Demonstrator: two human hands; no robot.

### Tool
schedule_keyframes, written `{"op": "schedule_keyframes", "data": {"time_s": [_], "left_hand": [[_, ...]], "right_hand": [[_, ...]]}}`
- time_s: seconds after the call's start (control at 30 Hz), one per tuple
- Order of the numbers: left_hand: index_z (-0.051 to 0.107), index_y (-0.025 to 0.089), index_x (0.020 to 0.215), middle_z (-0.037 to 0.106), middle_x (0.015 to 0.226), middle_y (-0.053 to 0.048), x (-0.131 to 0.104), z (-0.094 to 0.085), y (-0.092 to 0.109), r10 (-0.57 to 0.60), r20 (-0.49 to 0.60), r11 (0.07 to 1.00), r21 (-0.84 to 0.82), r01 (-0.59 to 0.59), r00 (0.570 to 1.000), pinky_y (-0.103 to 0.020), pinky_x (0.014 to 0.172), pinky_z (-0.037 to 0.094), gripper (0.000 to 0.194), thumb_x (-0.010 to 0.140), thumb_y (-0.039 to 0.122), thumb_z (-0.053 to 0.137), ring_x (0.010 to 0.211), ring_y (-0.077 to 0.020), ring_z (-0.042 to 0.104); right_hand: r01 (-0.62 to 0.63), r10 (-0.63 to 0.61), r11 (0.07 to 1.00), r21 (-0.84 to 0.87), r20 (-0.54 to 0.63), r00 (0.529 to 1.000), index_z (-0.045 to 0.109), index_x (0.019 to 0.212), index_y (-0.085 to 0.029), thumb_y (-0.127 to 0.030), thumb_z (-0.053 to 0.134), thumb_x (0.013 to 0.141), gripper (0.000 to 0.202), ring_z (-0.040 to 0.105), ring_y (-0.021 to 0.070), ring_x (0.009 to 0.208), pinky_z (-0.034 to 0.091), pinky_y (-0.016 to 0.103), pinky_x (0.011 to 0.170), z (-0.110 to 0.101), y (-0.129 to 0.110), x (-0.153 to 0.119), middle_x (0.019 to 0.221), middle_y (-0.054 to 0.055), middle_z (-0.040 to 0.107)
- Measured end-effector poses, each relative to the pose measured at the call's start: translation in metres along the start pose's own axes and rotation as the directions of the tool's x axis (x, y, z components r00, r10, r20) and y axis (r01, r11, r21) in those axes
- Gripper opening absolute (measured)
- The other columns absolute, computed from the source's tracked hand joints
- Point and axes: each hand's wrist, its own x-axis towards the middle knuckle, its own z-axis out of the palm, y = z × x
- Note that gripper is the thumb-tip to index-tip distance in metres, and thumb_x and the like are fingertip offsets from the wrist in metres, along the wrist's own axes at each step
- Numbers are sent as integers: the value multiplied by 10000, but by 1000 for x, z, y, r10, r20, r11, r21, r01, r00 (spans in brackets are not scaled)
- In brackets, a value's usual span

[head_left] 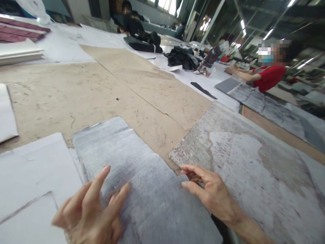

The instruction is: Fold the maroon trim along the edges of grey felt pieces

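Note:
A grey, fabric-like sheet (142, 169) with worn edges lies in front of me. Over its left part is my left hand (93, 206), fingers spread and thumb apart, with nothing visible in its grasp. At the sheet's right edge sits my right hand (210, 189), its fingers bent and a gap showing between thumb and forefinger. Whether that thumb touches the sheet is hard to tell. White sheets (30, 166) lie to the left, the front one bearing a dark drawn line. A stained, speckled pale board (236, 152) spreads out on the right.
Brown paper (63, 91) covers the table beyond. Farther off are a dark strip (203, 89), black cloth piles (181, 57) and maroon pieces (17, 28) at left. A person in a red top (273, 76) works at right; another in dark clothes (134, 25) is at the back.

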Motion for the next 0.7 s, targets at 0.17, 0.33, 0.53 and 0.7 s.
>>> {"op": "schedule_keyframes", "data": {"time_s": [0.17, 0.33, 0.53, 0.7], "left_hand": [[645, 355, 895, 442, 1283, 51, 19, -5, 3, -32, -20, 997, 76, 34, 999, -584, 893, 287, 235, 803, 193, 501, 1088, -310, 376], [650, 305, 892, 446, 1283, 36, 22, -15, 10, -170, 22, 982, -82, 171, 985, -611, 911, 261, 285, 881, 314, 365, 1132, -322, 374], [610, 254, 876, 516, 1154, -4, 16, -21, 21, -190, -296, 950, -297, 99, 936, -497, 983, 266, 114, 821, 235, 512, 1116, -259, 426], [609, 267, 922, 616, 915, 0, 0, -17, 47, 306, 69, 942, -166, -291, 950, -469, 865, 299, 232, 731, 165, 524, 909, -225, 501]], "right_hand": [[214, -226, 963, -165, -57, 972, 624, 921, -191, -221, 561, 736, 198, 598, 138, 668, 498, 261, 618, 8, 10, 0, 804, 13, 649], [396, -447, 845, -359, -67, 892, 606, 966, -178, -165, 521, 783, 203, 600, 142, 753, 485, 260, 679, 19, 18, 0, 858, 31, 645], [431, -491, 813, -392, -64, 869, 619, 968, -192, -193, 495, 793, 215, 604, 166, 837, 471, 291, 758, 26, 22, -3, 903, 40, 649], [450, -509, 821, -351, -96, 855, 647, 927, -191, -197, 493, 764, 224, 595, 189, 859, 455, 323, 783, 31, 23, -6, 912, 54, 651]]}}
